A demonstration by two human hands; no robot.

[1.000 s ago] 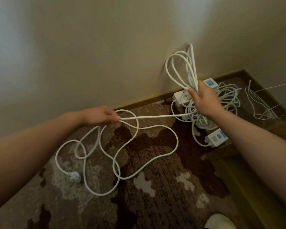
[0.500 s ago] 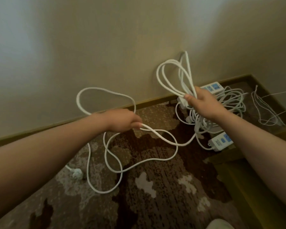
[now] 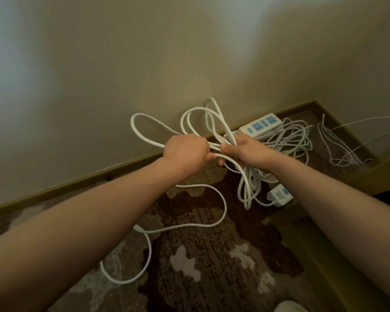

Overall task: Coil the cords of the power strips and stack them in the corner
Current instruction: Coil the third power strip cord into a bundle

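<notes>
My right hand (image 3: 245,149) grips a bundle of white cord loops (image 3: 198,118) that stand up in front of the wall and hang down below the fist. My left hand (image 3: 187,152) grips the same white cord right beside it, with a fresh loop arcing up to its left. The loose rest of the cord (image 3: 218,212) trails over the carpet toward me. A white power strip with blue sockets (image 3: 260,126) lies on a coiled cord pile (image 3: 295,140) in the corner. Another white strip (image 3: 279,195) lies below my right wrist.
Thin white wires (image 3: 338,149) lie at the far right by the skirting. A dark wooden ledge (image 3: 320,251) runs along the right side. The patterned brown carpet (image 3: 200,266) covers the floor; a pale shoe tip (image 3: 288,307) shows at the bottom edge.
My left hand has swung from the far left across to my right hand, carrying the cord up into a new loop. Much of the slack has left the carpet.
</notes>
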